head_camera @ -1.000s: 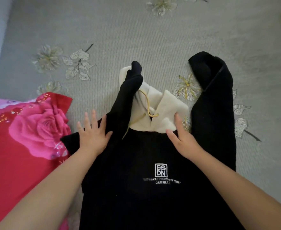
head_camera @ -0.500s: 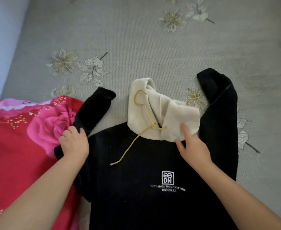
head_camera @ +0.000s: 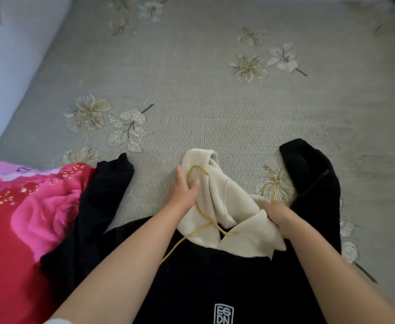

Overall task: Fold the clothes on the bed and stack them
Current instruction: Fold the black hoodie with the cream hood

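Observation:
A black hoodie (head_camera: pixel 215 277) lies face up on the bed, a white logo on its chest. Its cream hood (head_camera: pixel 226 197) with a yellow drawstring (head_camera: pixel 203 228) is bunched at the collar. My left hand (head_camera: pixel 183 190) grips the hood's left edge, thumb on top of the fabric. My right hand (head_camera: pixel 277 212) holds the hood's right side, its fingers tucked into the fabric. The left sleeve (head_camera: pixel 103 197) spreads out toward the red cloth; the right sleeve (head_camera: pixel 313 183) bends upward on the right.
A red and pink rose-print cloth (head_camera: pixel 21 220) lies at the left, under part of the left sleeve. The grey floral bedspread (head_camera: pixel 215 101) stretches ahead. A pale wall (head_camera: pixel 9 66) borders the bed at left.
My left hand left the hoodie's left shoulder and went to the hood. My right hand slid from the hood's lower edge into its right side. The left sleeve now lies spread out.

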{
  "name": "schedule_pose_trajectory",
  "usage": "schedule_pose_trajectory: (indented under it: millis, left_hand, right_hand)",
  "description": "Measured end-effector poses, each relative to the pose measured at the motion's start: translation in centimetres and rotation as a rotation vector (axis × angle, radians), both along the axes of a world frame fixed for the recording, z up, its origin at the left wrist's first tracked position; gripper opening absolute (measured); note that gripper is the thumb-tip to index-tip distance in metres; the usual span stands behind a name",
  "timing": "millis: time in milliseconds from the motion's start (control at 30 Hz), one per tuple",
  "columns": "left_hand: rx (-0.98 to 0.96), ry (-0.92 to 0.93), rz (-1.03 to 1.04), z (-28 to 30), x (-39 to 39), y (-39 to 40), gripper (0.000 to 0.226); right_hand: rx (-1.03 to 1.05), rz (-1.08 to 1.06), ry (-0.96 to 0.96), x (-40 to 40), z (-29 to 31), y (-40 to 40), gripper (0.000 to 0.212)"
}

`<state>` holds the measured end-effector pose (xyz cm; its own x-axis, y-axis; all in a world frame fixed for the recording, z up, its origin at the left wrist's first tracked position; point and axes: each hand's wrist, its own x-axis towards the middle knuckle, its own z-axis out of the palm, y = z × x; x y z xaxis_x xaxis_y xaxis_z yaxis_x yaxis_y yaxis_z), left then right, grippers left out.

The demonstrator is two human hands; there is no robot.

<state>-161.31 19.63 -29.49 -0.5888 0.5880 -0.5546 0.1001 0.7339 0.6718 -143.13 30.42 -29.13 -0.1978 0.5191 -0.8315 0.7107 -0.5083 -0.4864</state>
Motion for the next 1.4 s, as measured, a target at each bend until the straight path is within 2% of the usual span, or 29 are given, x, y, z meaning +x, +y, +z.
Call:
schedule_pose_trajectory:
  millis: [67,100,200,267,333,367,400,467,500,533,600,667,733,800,833,933,1067,1200,1267,1300,1367,1400]
  left_hand:
    - [0.111,0.001,-0.023,0.5,-0.3,0.7,0.061]
    - [0.158,0.084,-0.05,0.9,-0.5,0.9,0.056]
    - [0.247,0.555,-0.151,3.5,-1.4,1.4,0.043]
    - [0.408,0.81,-0.232,5.4,-1.6,1.9,0.039]
    - [0.501,1.036,-0.266,6.0,-1.6,2.1,0.036]
    - [0.465,1.09,-0.269,5.8,-1.5,2.1,0.036]
    - [0.342,1.039,-0.271,5.5,-1.4,2.3,0.04]
    - [-0.117,0.812,-0.282,4.0,-1.5,2.2,0.053]
    - [-0.297,0.739,-0.327,2.9,-1.4,1.9,0.058]
    - [-0.384,0.717,-0.384,1.9,-1.0,1.5,0.06]
    - [-0.4,0.708,-0.464,0.2,0.5,0.2,0.062]
    - [-0.422,0.682,-0.448,-1.1,2.1,-2.2,0.066]
    - [-0.433,0.62,-0.389,-1.9,3.1,-5.4,0.07]
    - [-0.35,0.61,-0.353,-2.5,3.8,-8.2,0.071]
    - [-0.296,0.63,-0.371,-2.8,3.9,-9.1,0.072]
    - [-0.26,0.722,-0.494,-3.3,3.8,-10.0,0.068]
    - [-0.407,0.808,-0.66,-3.6,2.5,-8.6,0.064]
    - [-0.496,0.952,-0.6,-4.0,1.6,-8.0,0.062]
    - [-0.525,0.985,-0.583,-4.4,2.4,-7.6,0.062]
    - [-0.549,0.966,-0.583,-4.5,3.0,-7.4,0.062]
    - [-0.589,0.854,-0.513,-4.2,4.1,-7.4,0.06]
    - [-0.572,0.793,-0.444,-3.8,4.5,-7.4,0.059]
  right_hand:
    - [0.225,0.027,0.099,-0.7,1.1,-0.1,0.017]
    - [0.403,0.013,0.147,-1.3,2.1,0.3,0.017]
    - [0.987,-0.104,0.243,-3.2,6.5,2.4,0.015]
    - [1.387,-0.034,0.269,-4.5,8.8,3.3,0.019]
    - [1.622,0.072,0.182,-5.1,8.9,3.5,0.027]
    - [1.574,0.135,0.107,-5.4,8.4,3.5,0.036]
    - [1.392,0.227,-0.005,-5.5,7.8,3.5,0.048]
    - [0.97,0.531,-0.32,-4.5,5.0,3.3,0.064]
    - [0.869,0.649,-0.398,-3.6,3.6,2.9,0.065]
    - [0.843,0.726,-0.422,-2.8,2.4,2.3,0.065]
    - [0.851,0.768,-0.424,-0.6,0.6,0.1,0.065]
    - [0.846,0.739,-0.447,2.3,-0.8,-3.0,0.069]
    - [0.775,0.839,-0.481,5.8,-1.9,-6.2,0.08]
    - [0.709,0.982,-0.445,8.5,-2.6,-8.1,0.083]
    - [0.734,1.024,-0.407,9.3,-2.5,-8.4,0.075]
    - [1.062,1.028,-0.309,9.6,-2.6,-8.5,0.04]
    - [1.201,1.059,-0.265,9.3,-2.5,-6.8,0.046]
    - [1.298,0.968,-0.434,11.4,-2.6,-3.9,0.048]
    - [1.263,0.856,-0.527,11.8,-2.6,-3.6,0.055]
    - [1.182,0.827,-0.536,11.7,-2.3,-3.8,0.062]
    - [0.969,0.857,-0.53,12.0,-2.0,-4.5,0.091]
    - [0.939,0.88,-0.491,12.7,-1.9,-4.7,0.103]
